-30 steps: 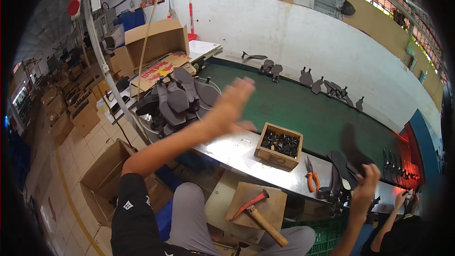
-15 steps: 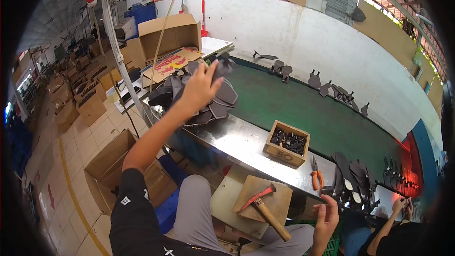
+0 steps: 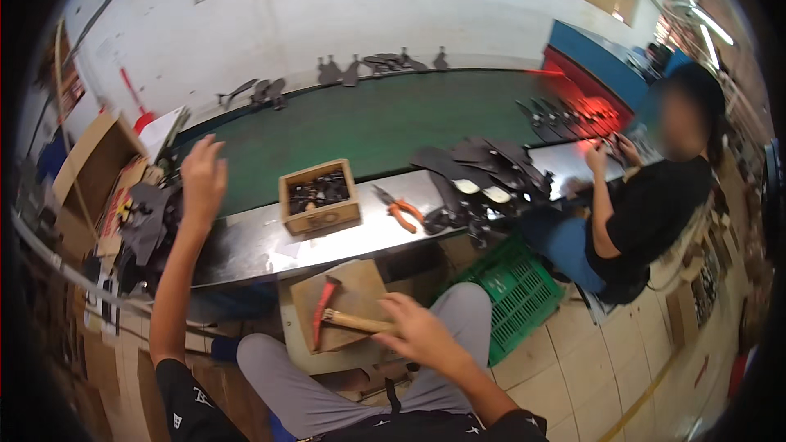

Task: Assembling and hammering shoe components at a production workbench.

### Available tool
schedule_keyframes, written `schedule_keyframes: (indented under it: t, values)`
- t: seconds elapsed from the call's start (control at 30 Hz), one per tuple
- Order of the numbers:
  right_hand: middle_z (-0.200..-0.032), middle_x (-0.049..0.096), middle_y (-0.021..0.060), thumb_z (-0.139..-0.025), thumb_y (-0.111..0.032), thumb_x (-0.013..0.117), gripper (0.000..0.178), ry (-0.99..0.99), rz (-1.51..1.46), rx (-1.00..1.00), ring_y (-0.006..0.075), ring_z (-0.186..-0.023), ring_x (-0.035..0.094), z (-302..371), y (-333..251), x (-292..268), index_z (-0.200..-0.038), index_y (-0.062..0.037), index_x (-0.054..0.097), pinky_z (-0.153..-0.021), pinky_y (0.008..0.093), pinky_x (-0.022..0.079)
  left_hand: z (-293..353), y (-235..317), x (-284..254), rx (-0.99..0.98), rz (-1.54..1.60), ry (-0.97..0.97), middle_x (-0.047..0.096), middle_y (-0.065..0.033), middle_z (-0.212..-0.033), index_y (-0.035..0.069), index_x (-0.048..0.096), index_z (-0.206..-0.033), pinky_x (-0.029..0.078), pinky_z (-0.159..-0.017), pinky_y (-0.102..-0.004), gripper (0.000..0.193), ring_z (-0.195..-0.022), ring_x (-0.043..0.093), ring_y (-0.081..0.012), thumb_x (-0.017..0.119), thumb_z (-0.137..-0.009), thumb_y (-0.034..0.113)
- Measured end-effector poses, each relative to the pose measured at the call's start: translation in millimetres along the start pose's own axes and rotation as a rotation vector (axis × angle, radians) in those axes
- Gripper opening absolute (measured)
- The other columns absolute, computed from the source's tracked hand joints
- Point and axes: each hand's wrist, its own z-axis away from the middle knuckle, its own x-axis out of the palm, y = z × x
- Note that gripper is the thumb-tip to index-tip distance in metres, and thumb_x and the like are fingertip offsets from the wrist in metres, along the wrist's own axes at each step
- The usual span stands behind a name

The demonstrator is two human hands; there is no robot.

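My left hand (image 3: pixel 205 180) is raised at the left, its fingers stretched upward with nothing visible in them. Just beside it lies a pile of dark grey, flat sole-shaped pieces (image 3: pixel 147 221). Low in the middle, my right hand (image 3: pixel 422 331) has its fingers apart at the end of a hammer's wooden handle; whether they touch it I cannot tell. That hammer (image 3: pixel 348 321), with a red head, rests on a square tan board (image 3: pixel 360 277) in front of my knees.
On the metal ledge stand a wooden box (image 3: pixel 321 217) of small black parts, orange-handled pliers (image 3: pixel 401 211) and a second pile of dark pieces (image 3: pixel 467 168). Behind runs a green conveyor belt (image 3: pixel 360 119). A co-worker (image 3: pixel 655 213) sits at the right, near a green crate (image 3: pixel 508 295).
My view has swung right. A dark blurred piece showed at my left hand's fingers before; now none does. My right hand has come over to the hammer's handle.
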Motion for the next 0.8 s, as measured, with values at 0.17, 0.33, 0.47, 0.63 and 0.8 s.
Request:
schedule_keyframes:
  t: [0.17,0.33,0.47,0.63,0.8]
  values:
    - [-0.111,0.06,0.014,-0.085,-0.03,0.077,0.061,-0.173,0.414,-0.007,0.0313,-0.097,0.062,-5.0,-10.8,34.6,-0.134,-0.0042,0.054,-0.081,0.0426,0.056,-42.6,238.5,72.2,0.39,0.674,-0.212,0.062,-0.0199,-0.131,0.003,0.066,-0.12,0.049,-0.102,-0.0475,0.036,-0.122,0.059,-0.0397,0.069,-0.084,0.005]
    - [-0.096,0.062,0.0084,-0.081,-0.028,0.08,0.048,-0.097,0.276,0.168,0.029,-0.092,0.063,50.6,11.8,4.9,-0.121,-0.0095,0.06,-0.07,0.042,0.056,-40.8,381.7,164.6,0.678,0.426,-0.381,0.058,-0.01,-0.141,0.014,0.053,-0.141,0.044,-0.107,-0.0445,0.061,-0.134,0.052,-0.0305,0.068,-0.083,0.004]
    - [-0.077,0.064,0.0124,-0.085,-0.027,0.077,0.032,0.146,-0.006,0.379,0.0335,-0.074,0.065,123.2,29.5,-0.2,-0.106,-0.0058,0.064,-0.067,0.0468,0.054,-53.7,401.7,212.0,0.767,0.561,-0.533,0.067,-0.0086,-0.129,0.016,0.056,-0.138,0.047,-0.102,-0.0421,0.056,-0.122,0.062,-0.0257,0.063,-0.085,-0.002]
    - [-0.06,0.058,0.0077,-0.093,-0.026,0.073,0.026,0.346,-0.466,0.771,0.0218,-0.052,0.058,194.5,37.6,11.3,-0.097,-0.0021,0.064,-0.051,0.0385,0.048,-80.4,373.5,199.8,0.358,0.927,-0.258,0.073,-0.0159,-0.105,0.012,0.061,-0.13,0.053,-0.087,-0.0385,0.044,-0.098,0.07,-0.0324,0.064,-0.088,-0.002]
    - [-0.064,0.053,-0.0012,-0.1,-0.024,0.068,0.022,0.387,-0.798,1.021,0.0081,-0.048,0.046,200.0,37.9,11.7,-0.088,-0.0065,0.061,-0.043,0.0268,0.036,-102.9,309.2,103.4,-0.043,1.209,0.167,0.069,-0.0149,-0.099,0.009,0.053,-0.141,0.054,-0.073,-0.0308,0.049,-0.081,0.067,-0.022,0.062,-0.095,-0.004]
